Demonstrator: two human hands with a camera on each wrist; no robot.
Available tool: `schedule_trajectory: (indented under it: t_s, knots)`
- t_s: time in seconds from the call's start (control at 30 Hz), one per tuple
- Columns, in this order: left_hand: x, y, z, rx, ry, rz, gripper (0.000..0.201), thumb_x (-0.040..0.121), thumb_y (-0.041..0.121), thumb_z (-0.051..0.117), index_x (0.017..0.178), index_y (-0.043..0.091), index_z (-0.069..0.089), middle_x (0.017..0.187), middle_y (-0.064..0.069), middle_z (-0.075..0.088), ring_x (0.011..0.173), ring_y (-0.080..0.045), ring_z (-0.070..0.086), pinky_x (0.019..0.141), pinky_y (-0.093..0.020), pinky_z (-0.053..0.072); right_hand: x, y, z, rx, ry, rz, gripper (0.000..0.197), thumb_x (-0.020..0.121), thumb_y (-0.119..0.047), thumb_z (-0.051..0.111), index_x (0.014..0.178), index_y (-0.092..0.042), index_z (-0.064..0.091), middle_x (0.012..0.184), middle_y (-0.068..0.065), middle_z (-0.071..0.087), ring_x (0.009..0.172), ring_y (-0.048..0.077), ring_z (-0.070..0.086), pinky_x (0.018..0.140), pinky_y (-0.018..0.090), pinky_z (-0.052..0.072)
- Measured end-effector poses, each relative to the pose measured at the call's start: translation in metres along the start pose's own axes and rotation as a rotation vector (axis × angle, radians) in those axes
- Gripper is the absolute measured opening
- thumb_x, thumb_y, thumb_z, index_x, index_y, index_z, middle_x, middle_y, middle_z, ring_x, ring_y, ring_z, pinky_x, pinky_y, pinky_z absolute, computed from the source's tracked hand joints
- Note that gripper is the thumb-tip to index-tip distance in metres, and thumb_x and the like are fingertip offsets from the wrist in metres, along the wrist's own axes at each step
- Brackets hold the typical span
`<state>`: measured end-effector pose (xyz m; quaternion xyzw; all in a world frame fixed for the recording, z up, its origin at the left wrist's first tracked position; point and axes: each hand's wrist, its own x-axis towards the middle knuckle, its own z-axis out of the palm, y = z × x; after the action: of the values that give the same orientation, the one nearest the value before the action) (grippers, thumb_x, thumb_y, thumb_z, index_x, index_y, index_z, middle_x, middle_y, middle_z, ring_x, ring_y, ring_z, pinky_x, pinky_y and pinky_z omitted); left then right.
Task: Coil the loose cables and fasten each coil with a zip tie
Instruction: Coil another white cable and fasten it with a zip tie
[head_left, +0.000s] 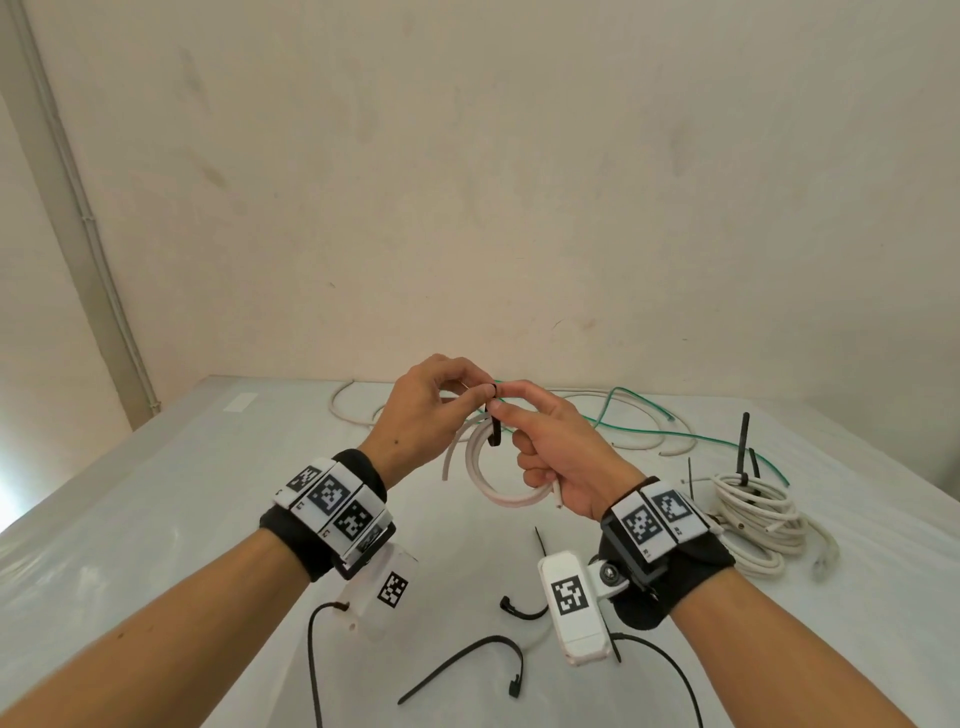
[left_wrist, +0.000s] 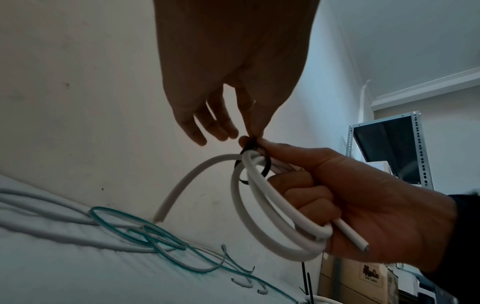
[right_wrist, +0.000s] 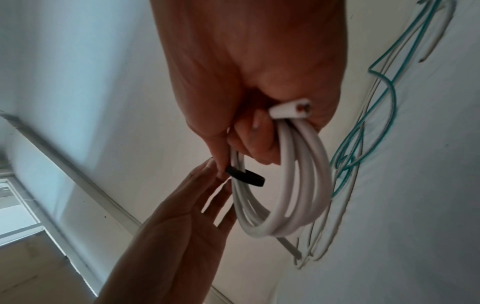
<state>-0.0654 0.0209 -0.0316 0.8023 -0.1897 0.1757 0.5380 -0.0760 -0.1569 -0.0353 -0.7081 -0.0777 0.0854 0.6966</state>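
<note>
Smooth white plastic-sheathed cable coil (head_left: 501, 493)

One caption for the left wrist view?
Right hand grips white cable coil; left hand pinches black zip tie.

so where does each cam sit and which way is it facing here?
Head: on the head, looking forward and down at the table; both forearms, left hand and right hand show.
Left wrist: under the left palm, looking along its fingers toward the wall.
Right wrist: under the right palm, looking along that hand.
Shared: all three see the white coil and the black zip tie.
</note>
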Motion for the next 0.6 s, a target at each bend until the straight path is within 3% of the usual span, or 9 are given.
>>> schedule_trajectory:
  t_s: [0.13,0.3,0.43,0.53,0.6]
  knots:
    - [-0.004,0.005,0.0,-0.075,0.07,-0.014,0.01,0.096,0.019,0.071,0.088,0.02,0.077,0.098,0.003,0.074,0.097,-0.013,0.067,0.09,-0.037,0.054,-0.002,-0.004,0.004,-0.046,0.022,-0.016,0.008,0.1,-0.03,0.067,0.103,-0.027,0.073,0.058,-0.005,0.024,0.045,0.011,0.018,0.041,0.022,0.019]
    - [0.005,0.022,-0.009,-0.261,0.155,-0.024,0.011,0.097,0.015,0.069,0.091,0.011,0.078,0.094,0.001,0.077,0.085,-0.004,0.064,0.083,-0.018,0.047,-0.004,-0.002,0.009,-0.172,0.02,-0.027,0.018,0.099,-0.03,0.067,0.105,-0.014,0.072,0.049,-0.01,0.031,0.043,0.012,0.021,0.044,0.023,0.02]
    - [0.001,0.03,-0.009,-0.222,0.079,0.022,0.012,0.099,0.023,0.068,0.099,0.013,0.075,0.099,0.002,0.076,0.095,-0.009,0.067,0.089,-0.02,0.052,0.0,-0.006,0.004,-0.046,-0.023,0.007,0.021,0.101,-0.03,0.065,0.109,-0.011,0.071,0.061,-0.005,0.02,0.049,0.012,0.014,0.042,0.023,0.016]
    - [-0.004,0.025,-0.004,-0.171,-0.05,-0.074,0.022,0.097,0.032,0.071,0.114,0.02,0.067,0.111,0.002,0.071,0.099,-0.01,0.07,0.088,-0.024,0.055,0.001,-0.007,0.005,0.115,-0.042,0.022,0.013,0.105,-0.029,0.059,0.108,-0.02,0.068,0.062,-0.006,0.018,0.048,0.009,0.013,0.038,0.02,0.016]
    - [-0.009,0.016,0.001,-0.113,-0.108,-0.149,0.025,0.093,0.034,0.075,0.114,0.022,0.069,0.11,-0.003,0.07,0.097,-0.017,0.073,0.086,-0.031,0.059,0.001,-0.006,0.007,0.164,-0.03,0.046,0.011,0.107,-0.028,0.056,0.108,-0.021,0.064,0.061,-0.006,0.019,0.046,0.007,0.014,0.037,0.019,0.018]
